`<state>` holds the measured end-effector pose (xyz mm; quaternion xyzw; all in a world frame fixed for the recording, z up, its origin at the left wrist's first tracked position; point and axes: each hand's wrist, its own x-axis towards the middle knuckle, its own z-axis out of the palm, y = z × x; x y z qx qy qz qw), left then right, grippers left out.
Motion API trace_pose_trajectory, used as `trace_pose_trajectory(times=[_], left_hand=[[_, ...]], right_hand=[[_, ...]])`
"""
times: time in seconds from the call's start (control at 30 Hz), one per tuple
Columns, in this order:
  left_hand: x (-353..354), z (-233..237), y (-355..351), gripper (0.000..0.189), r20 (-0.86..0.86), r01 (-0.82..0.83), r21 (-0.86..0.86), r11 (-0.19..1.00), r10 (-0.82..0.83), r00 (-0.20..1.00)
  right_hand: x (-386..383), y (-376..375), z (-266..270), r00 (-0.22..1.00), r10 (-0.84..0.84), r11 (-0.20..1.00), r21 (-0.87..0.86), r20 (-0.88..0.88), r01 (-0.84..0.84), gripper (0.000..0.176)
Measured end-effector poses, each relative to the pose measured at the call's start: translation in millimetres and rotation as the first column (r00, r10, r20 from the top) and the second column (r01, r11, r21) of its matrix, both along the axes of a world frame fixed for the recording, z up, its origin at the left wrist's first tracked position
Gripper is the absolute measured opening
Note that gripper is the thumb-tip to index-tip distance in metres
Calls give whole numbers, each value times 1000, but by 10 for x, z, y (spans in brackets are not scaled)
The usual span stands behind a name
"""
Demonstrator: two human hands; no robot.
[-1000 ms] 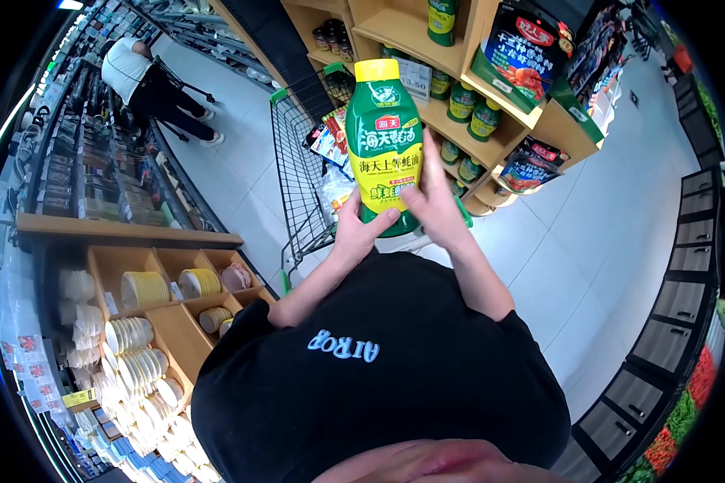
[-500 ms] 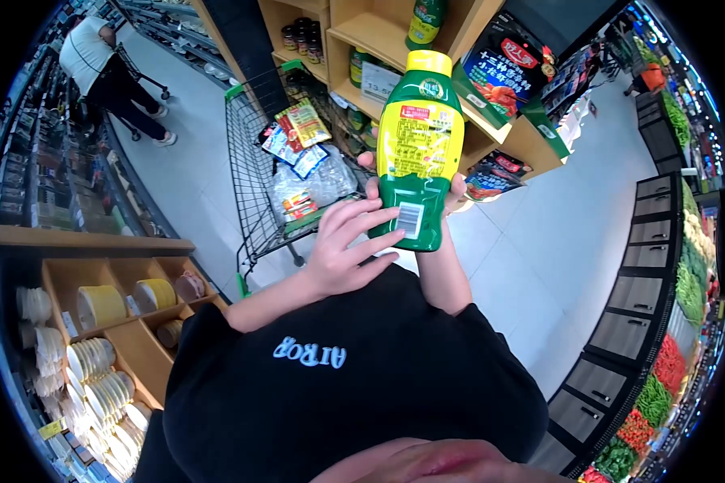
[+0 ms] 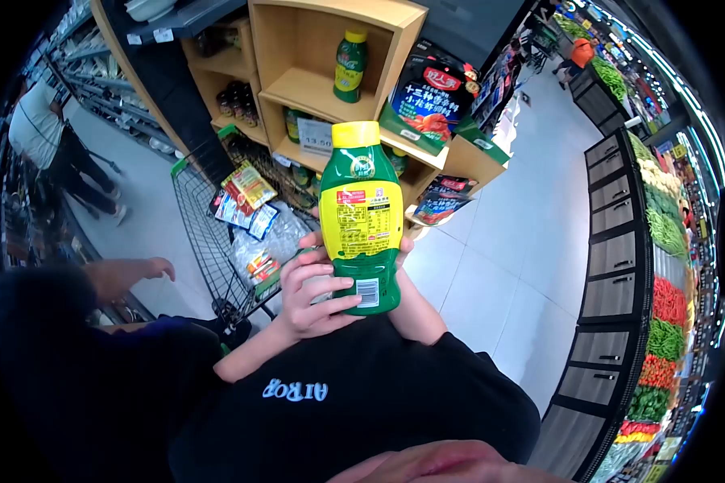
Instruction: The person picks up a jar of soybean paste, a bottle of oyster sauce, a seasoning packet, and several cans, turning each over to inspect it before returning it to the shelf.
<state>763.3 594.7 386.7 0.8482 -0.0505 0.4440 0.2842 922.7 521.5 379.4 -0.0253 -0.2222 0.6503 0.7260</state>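
A green squeeze bottle (image 3: 362, 221) with a yellow cap and yellow label stands upright in front of my chest, its printed side and barcode towards me. My left hand (image 3: 318, 298) lies across its lower left side, fingers spread over the green base near the barcode. Behind the bottle, my right hand (image 3: 405, 262) wraps its right side; most of those fingers are hidden. A similar bottle (image 3: 350, 68) stands on the wooden shelf (image 3: 298, 84) beyond, above a price card (image 3: 316, 137).
A shopping cart (image 3: 205, 217) with packets and a clear plastic bag is at the left. Another person's arm (image 3: 129, 278) reaches in beside me; a person in white (image 3: 40, 129) stands farther off. Black packets (image 3: 435, 92) fill a display. Vegetables (image 3: 664, 342) line the right side.
The view has turned, showing more of the shelf. The bottle appears lower and further left, still between both hands. A person's dark sleeve and arm have come in at the left.
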Motion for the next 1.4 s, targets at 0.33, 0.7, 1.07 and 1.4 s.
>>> trace_pose_trajectory(times=[0.33,0.7,1.07,1.4], left_hand=[[203,37,58,37,48,136,-50,989,-134,990],[282,5,-11,33,52,171,-70,983,-167,985],[287,-158,12,46,-21,81,-20,997,-81,996],[562,-148,-321,42,-44,59,-17,998,-60,997]], right_hand=[[126,-56,-95,998,-21,996,81,-66,26,121],[234,-133,-60,997,-40,993,110,-69,48,122],[299,-304,-28,993,-40,994,98,-107,51,119],[582,-612,-67,996,-53,981,184,-71,66,121]])
